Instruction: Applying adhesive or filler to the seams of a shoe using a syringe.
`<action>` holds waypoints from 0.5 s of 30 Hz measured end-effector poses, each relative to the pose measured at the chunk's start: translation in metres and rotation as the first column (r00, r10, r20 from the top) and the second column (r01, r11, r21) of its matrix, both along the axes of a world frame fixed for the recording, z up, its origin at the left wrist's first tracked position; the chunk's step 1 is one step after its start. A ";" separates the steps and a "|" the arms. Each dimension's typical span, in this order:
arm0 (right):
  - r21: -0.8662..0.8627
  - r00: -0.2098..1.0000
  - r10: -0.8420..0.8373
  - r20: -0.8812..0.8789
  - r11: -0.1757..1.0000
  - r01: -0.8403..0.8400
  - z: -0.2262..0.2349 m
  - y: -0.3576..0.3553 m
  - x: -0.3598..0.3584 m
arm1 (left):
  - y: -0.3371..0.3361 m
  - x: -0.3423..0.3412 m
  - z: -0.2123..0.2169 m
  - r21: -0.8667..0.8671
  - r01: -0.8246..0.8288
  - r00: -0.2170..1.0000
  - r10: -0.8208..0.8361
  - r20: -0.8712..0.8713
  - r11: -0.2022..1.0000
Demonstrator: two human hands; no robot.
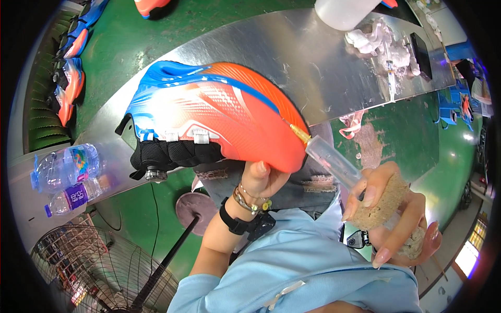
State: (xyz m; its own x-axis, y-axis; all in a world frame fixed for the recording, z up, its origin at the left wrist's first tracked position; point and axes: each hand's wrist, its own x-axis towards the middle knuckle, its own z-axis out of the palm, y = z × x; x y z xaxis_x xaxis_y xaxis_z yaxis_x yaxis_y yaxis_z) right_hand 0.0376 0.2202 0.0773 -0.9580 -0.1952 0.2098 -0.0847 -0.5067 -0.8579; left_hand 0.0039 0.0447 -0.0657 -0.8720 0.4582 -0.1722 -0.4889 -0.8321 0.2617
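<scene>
Occupying the frame's centre, an orange-and-blue shoe (219, 117) is resting on the left hand (261, 180), gripped from below. The right hand (389, 208), lower right, is clasping a syringe (326, 156) and sponge (383, 201), needle touching the shoe's toe. Bottles (65, 177) are lying on the table (313, 57), left.

My table (313, 57) is a green top with a curved sheet of bare metal across it. On the metal lie a translucent plastic tub (342, 11), a clump of white rags (381, 41) and, at its left end, two plastic water bottles (68, 177).
</scene>
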 end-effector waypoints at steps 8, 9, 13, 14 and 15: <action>0.144 0.993 -0.116 -0.024 0.982 0.118 -0.001 0.006 -0.002 | 0.022 -0.026 0.000 -0.058 -0.071 0.997 0.068 -0.041 0.996; 0.158 0.989 -0.151 -0.011 0.976 0.150 0.000 0.006 -0.003 | 0.024 -0.029 0.001 -0.054 -0.065 0.997 0.063 -0.039 0.996; 0.146 0.990 -0.131 -0.045 0.980 0.136 -0.008 0.012 -0.006 | 0.028 -0.036 -0.002 -0.036 -0.108 0.991 0.105 -0.084 0.993; 0.155 0.991 -0.132 -0.028 0.979 0.134 -0.005 0.012 -0.006 | 0.030 -0.039 -0.002 0.004 -0.125 0.988 0.125 -0.095 0.992; 0.165 0.991 -0.132 -0.010 0.978 0.131 -0.002 0.013 -0.007 | 0.033 -0.041 0.000 0.008 -0.124 0.988 0.124 -0.097 0.992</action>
State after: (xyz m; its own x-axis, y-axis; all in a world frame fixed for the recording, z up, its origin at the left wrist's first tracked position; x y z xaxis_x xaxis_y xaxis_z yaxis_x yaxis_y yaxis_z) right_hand 0.0307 0.2333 0.0749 -0.9778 -0.0994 0.1845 -0.1404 -0.3429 -0.9288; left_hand -0.0372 0.0777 -0.0659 -0.9345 0.3461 -0.0835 -0.3547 -0.8852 0.3009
